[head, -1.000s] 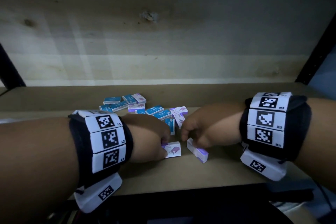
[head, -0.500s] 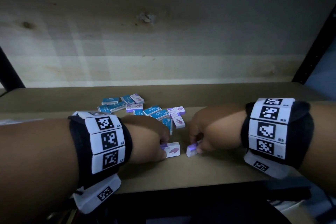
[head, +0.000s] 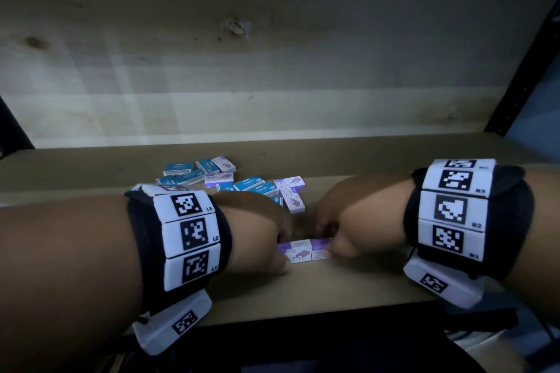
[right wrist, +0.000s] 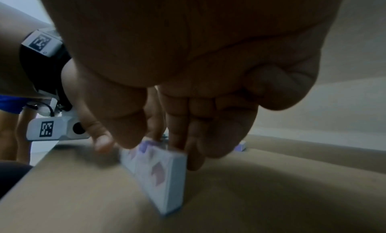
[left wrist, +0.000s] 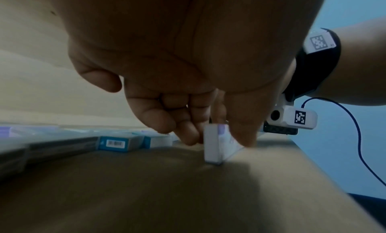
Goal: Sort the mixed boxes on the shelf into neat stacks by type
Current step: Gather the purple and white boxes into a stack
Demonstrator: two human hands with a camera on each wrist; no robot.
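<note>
Purple-and-white boxes: left hand (head: 257, 233) pinches one (head: 295, 251), right hand (head: 354, 218) pinches another (head: 320, 250), both stood on edge and butted together at the shelf (head: 348, 285) front. Mixed pile (head: 233, 183) of blue and purple boxes sits further back, unsorted. Risk: on-edge boxes look tippy, so uneven release or a knuckle nudge could topple them.

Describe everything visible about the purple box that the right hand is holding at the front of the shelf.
The purple box is small, white and purple, cardboard by its look, with a purple top strip and printed lettering too small to read. It stands on its long edge on the brown shelf, its left end against a matching box held by the left hand. The right hand pinches it from above.
</note>
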